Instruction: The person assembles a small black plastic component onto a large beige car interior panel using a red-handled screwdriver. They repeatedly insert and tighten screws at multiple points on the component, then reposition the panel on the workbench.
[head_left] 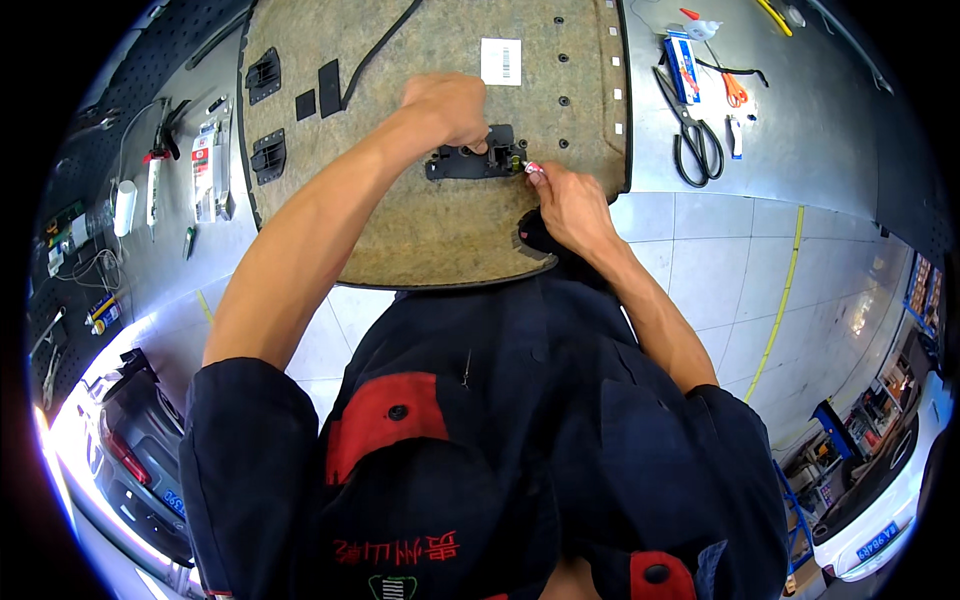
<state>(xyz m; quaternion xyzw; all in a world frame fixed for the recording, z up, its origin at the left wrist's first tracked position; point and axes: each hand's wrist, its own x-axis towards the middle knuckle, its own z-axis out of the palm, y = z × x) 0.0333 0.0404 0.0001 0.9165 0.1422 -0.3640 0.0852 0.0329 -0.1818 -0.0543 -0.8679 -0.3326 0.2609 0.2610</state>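
A tan, felt-like panel with a dark rim (430, 235) lies on the bench in front of me. On it sits a black plastic bracket (452, 170) with a raised part near its right end. My left hand (447, 108) is closed, its fingers bent down onto the bracket; the fingertips are partly hidden. From the right, my right hand (577, 205) pinches a small red-and-white tube (534, 168), its tip pointing at the bracket's right end. Two black plastic fittings, an upper one (263, 75) and a lower one (268, 156), are fixed on the panel's left side.
Black-handled scissors (690, 135), orange-handled scissors (735, 92) and a blue-and-white box (683, 65) lie on the metal bench at right. At left are a caulking gun (157, 160) and a blister pack (211, 170). A white label (501, 62) and black pads (329, 88) are on the panel.
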